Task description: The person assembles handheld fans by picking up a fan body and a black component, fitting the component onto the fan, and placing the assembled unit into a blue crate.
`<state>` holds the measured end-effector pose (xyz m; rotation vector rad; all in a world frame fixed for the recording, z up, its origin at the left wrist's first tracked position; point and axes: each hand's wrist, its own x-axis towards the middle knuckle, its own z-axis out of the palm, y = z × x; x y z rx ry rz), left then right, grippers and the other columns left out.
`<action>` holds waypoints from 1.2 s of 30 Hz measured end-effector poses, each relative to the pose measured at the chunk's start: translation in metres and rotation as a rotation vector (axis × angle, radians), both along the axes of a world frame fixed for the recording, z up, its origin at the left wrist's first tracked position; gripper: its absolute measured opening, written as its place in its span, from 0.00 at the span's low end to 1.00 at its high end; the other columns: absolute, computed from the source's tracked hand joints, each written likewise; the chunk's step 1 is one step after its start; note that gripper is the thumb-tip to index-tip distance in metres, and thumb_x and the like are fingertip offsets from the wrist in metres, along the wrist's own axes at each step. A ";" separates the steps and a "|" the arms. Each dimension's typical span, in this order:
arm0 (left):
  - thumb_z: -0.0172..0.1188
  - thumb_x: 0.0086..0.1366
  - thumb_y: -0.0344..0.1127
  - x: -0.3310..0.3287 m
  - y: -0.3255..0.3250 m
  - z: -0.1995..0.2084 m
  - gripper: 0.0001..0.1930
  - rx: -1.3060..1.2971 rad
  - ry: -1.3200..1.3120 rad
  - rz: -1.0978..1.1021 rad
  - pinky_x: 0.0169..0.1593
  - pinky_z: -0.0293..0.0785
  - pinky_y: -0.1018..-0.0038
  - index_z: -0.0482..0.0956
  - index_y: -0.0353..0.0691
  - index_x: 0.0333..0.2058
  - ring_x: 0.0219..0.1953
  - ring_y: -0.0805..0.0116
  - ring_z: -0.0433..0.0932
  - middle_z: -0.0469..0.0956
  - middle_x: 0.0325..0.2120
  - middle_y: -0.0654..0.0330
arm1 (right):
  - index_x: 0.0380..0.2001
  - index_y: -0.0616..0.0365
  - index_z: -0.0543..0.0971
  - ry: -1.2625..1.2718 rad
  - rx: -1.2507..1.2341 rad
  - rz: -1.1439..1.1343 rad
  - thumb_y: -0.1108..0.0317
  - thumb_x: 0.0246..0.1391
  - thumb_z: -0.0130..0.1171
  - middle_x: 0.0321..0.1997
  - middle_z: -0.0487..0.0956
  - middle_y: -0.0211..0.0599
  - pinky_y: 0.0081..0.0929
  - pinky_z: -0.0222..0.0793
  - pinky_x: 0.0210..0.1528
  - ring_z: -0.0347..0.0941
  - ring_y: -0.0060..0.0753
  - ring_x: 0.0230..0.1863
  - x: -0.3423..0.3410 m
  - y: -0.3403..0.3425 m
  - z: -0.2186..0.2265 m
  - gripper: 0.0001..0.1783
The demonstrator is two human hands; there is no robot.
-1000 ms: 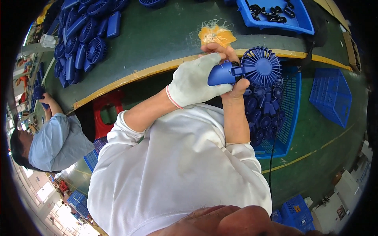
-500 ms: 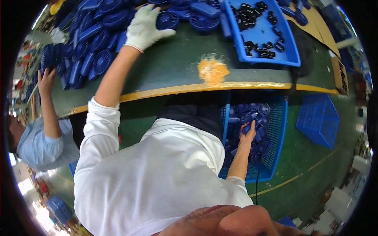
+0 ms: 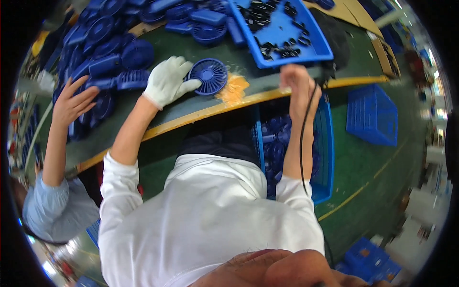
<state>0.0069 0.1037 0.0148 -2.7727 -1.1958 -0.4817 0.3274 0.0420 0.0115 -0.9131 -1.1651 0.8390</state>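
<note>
My left hand [image 3: 167, 82], in a white glove, is closed at the edge of a dark blue handheld fan [image 3: 208, 76]. The fan lies on the green worktable with its round ribbed grille facing up; the glove covers part of it. My bare right hand [image 3: 297, 81] is raised over the table's front edge, just below the blue tray [image 3: 291, 62]. Its fingers look curled but are smeared by motion, so whether anything is in them does not show. A black cable [image 3: 302, 143] runs along my right forearm.
Many blue fans [image 3: 100, 33] are heaped at the far left. Small black parts [image 3: 260, 16] lie in the tray. A blue crate [image 3: 326, 158] with blue parts stands beneath my right arm; another crate [image 3: 370, 115] stands farther right. A co-worker's hand [image 3: 71, 103] reaches in from the left.
My left hand has come nearer the table's front edge, with a fan now at it. My right hand has risen out of the crate to the table edge. The co-worker's hand has opened, off the fan.
</note>
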 end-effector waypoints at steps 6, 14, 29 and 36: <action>0.71 0.41 0.54 0.006 -0.049 0.013 0.25 0.164 -0.130 -0.030 0.33 0.71 0.65 0.77 0.38 0.28 0.31 0.56 0.72 0.73 0.26 0.56 | 0.26 0.55 0.82 -1.588 -0.081 -0.478 0.59 0.46 0.59 0.39 0.80 0.40 0.37 0.67 0.48 0.73 0.43 0.46 0.010 0.073 0.027 0.12; 0.75 0.39 0.41 0.015 -0.078 0.014 0.19 0.089 -0.130 0.066 0.35 0.73 0.67 0.78 0.40 0.28 0.32 0.57 0.74 0.74 0.27 0.58 | 0.43 0.48 0.83 -1.678 -0.231 -0.251 0.68 0.55 0.52 0.43 0.82 0.43 0.43 0.75 0.43 0.79 0.44 0.47 0.001 0.134 0.025 0.15; 0.62 0.56 0.35 0.018 -0.082 0.005 0.10 -0.172 -0.498 0.252 0.30 0.69 0.73 0.77 0.32 0.26 0.22 0.71 0.73 0.77 0.19 0.58 | 0.43 0.66 0.77 0.244 0.074 0.119 0.80 0.46 0.62 0.31 0.75 0.28 0.15 0.71 0.35 0.73 0.17 0.35 -0.078 -0.046 -0.020 0.17; 0.54 0.64 0.56 -0.002 -0.079 -0.024 0.28 -0.843 -1.577 0.066 0.61 0.61 0.56 0.74 0.32 0.42 0.51 0.56 0.71 0.74 0.41 0.51 | 0.45 0.65 0.73 -0.018 -0.010 0.111 0.77 0.46 0.65 0.28 0.75 0.32 0.18 0.68 0.28 0.69 0.18 0.26 -0.115 -0.076 -0.013 0.21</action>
